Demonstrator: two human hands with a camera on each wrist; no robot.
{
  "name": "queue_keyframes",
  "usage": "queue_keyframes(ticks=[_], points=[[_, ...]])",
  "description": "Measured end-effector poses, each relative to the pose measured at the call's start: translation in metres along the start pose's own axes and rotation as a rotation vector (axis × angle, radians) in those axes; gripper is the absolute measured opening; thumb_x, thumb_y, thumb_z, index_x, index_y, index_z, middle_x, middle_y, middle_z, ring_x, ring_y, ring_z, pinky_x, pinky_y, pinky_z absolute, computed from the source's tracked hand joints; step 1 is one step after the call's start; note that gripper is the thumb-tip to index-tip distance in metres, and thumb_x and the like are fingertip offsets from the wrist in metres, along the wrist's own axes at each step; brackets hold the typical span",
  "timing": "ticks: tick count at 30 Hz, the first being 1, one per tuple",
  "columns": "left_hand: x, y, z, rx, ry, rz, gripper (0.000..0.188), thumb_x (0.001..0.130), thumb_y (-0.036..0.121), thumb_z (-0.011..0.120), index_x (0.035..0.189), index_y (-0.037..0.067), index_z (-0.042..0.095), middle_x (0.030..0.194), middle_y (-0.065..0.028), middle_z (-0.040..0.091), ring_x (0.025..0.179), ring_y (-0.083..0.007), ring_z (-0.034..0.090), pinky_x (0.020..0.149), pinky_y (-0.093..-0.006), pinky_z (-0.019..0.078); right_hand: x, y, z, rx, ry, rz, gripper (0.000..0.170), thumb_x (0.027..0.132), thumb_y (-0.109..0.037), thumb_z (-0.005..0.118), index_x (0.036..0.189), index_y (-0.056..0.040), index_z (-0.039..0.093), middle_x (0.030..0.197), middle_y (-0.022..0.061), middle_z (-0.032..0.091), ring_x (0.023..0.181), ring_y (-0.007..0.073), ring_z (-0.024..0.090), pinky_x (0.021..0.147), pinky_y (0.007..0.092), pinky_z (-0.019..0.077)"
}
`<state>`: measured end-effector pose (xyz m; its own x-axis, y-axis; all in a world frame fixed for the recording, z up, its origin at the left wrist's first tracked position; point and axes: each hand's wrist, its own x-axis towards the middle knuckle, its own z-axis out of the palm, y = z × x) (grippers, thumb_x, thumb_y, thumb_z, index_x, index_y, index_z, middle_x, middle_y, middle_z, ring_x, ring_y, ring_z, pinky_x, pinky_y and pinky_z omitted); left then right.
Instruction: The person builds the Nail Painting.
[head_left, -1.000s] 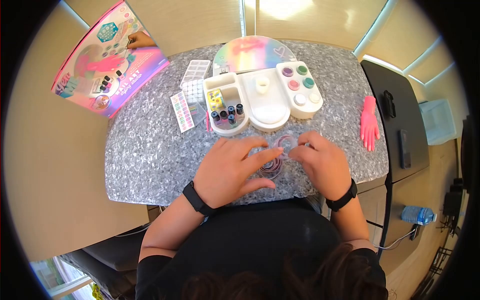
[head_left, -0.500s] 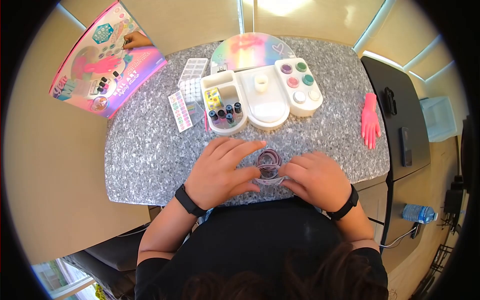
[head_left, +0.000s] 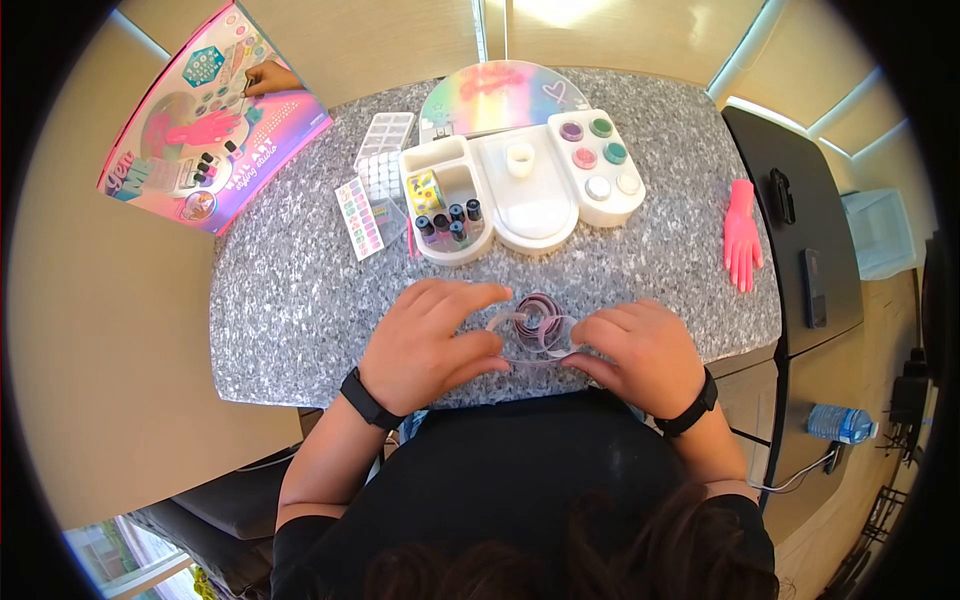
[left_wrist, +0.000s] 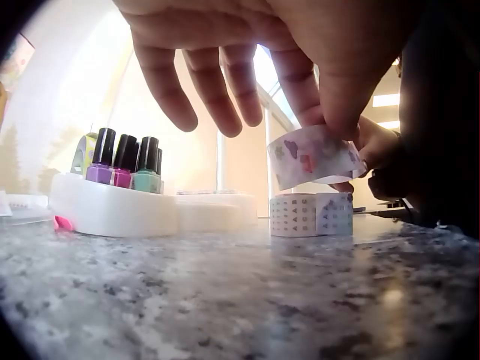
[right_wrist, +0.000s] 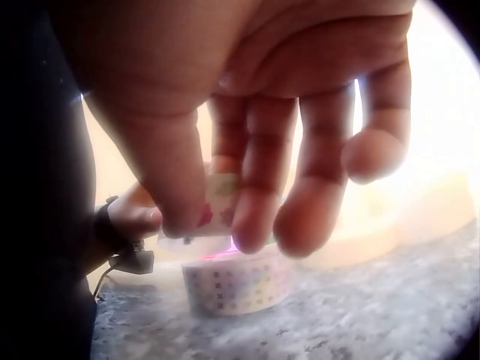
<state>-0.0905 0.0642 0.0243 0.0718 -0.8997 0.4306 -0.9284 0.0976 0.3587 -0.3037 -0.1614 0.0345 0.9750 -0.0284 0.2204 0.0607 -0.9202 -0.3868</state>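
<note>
A curled, translucent sticker strip (left_wrist: 304, 157) with small coloured prints spans between both hands, its ends looping inward in the head view. My left hand (head_left: 425, 335) pinches its left side between thumb and index finger, the other fingers spread above the table. On the other side my right hand (head_left: 640, 350) pinches the strip between thumb and fingers, as the right wrist view shows. Just beneath the strip, a coiled roll of printed stickers (left_wrist: 294, 216) stands on edge on the granite-patterned table (head_left: 300, 320).
Beyond the hands sits a white nail art station (head_left: 535, 235) with nail polish bottles (head_left: 457, 228) and small colour pots (head_left: 585, 156). Sticker sheets (head_left: 360, 220) lie to its left, near a large box (head_left: 220, 130). A pink model hand (head_left: 741, 235) lies at the right.
Both hands have come down nearer the body, and the left thumb and index finger have closed on the strip. The strip now spreads wider, its ends curling. The roll stays on the table.
</note>
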Motion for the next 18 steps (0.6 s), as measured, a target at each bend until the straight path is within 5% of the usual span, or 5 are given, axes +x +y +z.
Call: queue_keyframes(ticks=[7,18], points=[[-0.006,0.001,0.000,-0.027,-0.096,-0.006,0.029,0.082,0.035,0.094,0.088,0.015,0.073,0.136,-0.0037,0.074,0.119,-0.0305,0.072,0.101,-0.0464,0.0543,-0.008,-0.003,0.000,-0.022,0.079,0.078,0.019,0.093,-0.022,0.083,0.086,-0.0106,0.070,0.087,0.0065,0.072,0.080,0.0312,0.072,0.073,0.0445,0.0549],[-0.018,-0.004,0.001,-0.045,-0.294,-0.086,0.021,0.087,0.036,0.092,0.093,0.020,0.080,0.122,0.0046,0.078,0.112,-0.0224,0.073,0.099,-0.0423,0.0518,-0.016,0.002,0.006,-0.078,0.005,0.242,0.009,0.091,-0.018,0.080,0.093,-0.0090,0.077,0.091,0.0084,0.073,0.086,0.0335,0.073,0.075,0.0457,0.0572]])
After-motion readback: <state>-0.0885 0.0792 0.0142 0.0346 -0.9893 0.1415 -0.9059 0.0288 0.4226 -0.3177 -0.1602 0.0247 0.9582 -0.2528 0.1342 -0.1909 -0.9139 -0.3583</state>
